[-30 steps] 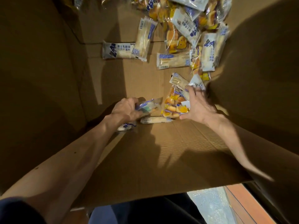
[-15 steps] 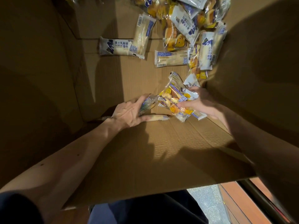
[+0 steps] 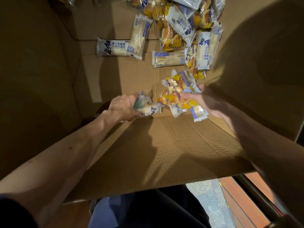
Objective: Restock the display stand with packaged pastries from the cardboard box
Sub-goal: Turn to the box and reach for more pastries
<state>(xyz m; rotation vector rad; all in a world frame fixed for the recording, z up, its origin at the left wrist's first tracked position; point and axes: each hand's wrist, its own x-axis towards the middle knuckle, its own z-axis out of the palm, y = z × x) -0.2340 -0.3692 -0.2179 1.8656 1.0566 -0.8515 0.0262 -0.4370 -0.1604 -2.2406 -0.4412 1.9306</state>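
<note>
Reaching deep into the cardboard box [image 3: 164, 145], both hands gather stock in the head view. The left hand [image 3: 122, 106] curls round a few white-wrapped buns [image 3: 148, 109], and the right hand [image 3: 202, 101] (blurred) clutches a bundle of yellow-printed packets [image 3: 177, 96]. Taking handfuls, I judge, saves trips to the display stand, which is out of view. The heaped packets [image 3: 181, 30] lie at the far end. One white wrapper [image 3: 113, 48] reads "HORSH" beside Chinese characters; the barcodes are too small to read.

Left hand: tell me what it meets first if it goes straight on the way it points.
Probably the yellow packets held by the right hand: the left hand, gripping white packets, points right at them. Depth is unclear, so it might pass beside.
</note>
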